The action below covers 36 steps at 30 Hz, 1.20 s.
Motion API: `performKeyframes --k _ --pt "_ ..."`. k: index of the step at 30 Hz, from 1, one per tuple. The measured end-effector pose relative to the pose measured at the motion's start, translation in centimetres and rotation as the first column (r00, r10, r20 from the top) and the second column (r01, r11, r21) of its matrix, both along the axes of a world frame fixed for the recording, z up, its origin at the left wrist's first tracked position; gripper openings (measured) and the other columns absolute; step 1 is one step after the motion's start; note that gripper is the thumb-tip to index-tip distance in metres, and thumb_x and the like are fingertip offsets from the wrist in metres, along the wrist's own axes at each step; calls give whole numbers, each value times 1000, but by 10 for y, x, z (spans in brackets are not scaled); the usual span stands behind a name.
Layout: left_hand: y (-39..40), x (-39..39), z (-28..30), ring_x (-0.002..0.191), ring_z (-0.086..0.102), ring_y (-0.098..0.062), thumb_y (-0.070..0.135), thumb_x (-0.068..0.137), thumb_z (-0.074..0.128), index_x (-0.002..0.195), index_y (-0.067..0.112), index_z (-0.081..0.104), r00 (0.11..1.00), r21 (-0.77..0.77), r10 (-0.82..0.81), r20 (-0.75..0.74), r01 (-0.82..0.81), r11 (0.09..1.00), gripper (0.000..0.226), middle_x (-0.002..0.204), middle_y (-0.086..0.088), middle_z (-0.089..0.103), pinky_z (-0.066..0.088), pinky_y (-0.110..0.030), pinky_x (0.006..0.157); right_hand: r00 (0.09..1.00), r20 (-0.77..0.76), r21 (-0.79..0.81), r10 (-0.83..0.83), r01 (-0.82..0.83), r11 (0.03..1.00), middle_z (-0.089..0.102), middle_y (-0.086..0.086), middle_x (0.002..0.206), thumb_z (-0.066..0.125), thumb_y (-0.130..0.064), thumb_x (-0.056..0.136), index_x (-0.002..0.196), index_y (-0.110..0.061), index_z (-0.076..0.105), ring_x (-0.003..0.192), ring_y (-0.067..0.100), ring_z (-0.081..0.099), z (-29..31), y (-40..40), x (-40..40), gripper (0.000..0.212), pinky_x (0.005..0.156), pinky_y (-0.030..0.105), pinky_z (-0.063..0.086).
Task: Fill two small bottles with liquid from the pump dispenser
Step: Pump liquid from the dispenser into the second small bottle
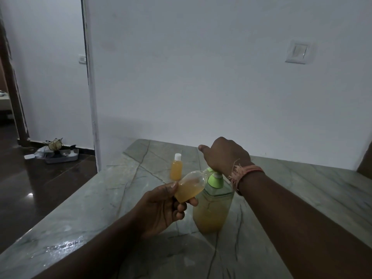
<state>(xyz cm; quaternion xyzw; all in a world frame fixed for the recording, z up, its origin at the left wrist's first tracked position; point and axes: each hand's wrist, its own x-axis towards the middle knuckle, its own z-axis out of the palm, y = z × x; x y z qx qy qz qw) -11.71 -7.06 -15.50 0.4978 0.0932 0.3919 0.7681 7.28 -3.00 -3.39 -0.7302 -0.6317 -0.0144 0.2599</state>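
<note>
My left hand (161, 210) holds a small clear bottle (190, 187) tilted, its open mouth up against the green nozzle of the pump dispenser (211, 208). The small bottle is about half full of orange-yellow liquid. My right hand (223, 156) rests on top of the green pump head (215, 179), fingers closed over it, hiding the top. The dispenser is a clear square bottle, partly full of the same liquid, standing on the marble counter (302, 188). Behind it stands a second small bottle (176, 168), upright, full, with a white cap.
The counter runs to a white wall at the back and ends at its left edge above a dark glossy floor. A tray with small items (60, 154) sits on the floor at far left. A switch plate (298, 52) is on the wall.
</note>
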Motion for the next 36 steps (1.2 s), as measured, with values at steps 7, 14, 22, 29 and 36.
performKeyframes --k 7,14,22,29,36 --pt "4 -1 -2 67 62 -15 35 84 77 138 -3 42 1000 -4 -16 15 16 1000 74 101 -25 67 57 -26 63 995 -96 6 7 -6 1000 57 2 63 54 -48 87 55 -22 45 67 26 59 -10 3 5 42 51 25 33" --pt "2 0 -2 65 62 -16 32 85 75 138 -3 42 1000 -23 4 13 -4 1000 72 101 -26 66 57 -27 61 1000 31 13 -3 2 1000 53 -1 64 52 -55 86 62 -19 48 59 19 51 1 3 1 43 54 27 35" --pt "2 -2 -1 66 62 -14 35 84 78 139 -3 41 1000 10 19 14 -20 1000 76 100 -26 67 57 -26 62 998 -30 -19 53 -54 998 55 4 68 51 -41 91 54 -23 42 74 29 58 -8 0 5 41 66 33 47" --pt "-4 5 3 64 59 -15 38 91 66 132 13 62 977 198 199 -81 -180 964 49 101 -22 67 53 -27 57 976 -218 -89 27 -47 995 72 4 80 52 -55 79 78 -12 68 76 25 67 4 7 7 46 72 33 53" --pt "-8 12 3 59 56 -17 43 87 69 127 22 68 910 332 402 -104 -349 876 45 92 -16 70 49 -28 51 953 -299 -125 -39 1 992 71 3 75 54 -41 78 72 -13 66 70 23 65 -3 14 6 31 65 29 51"
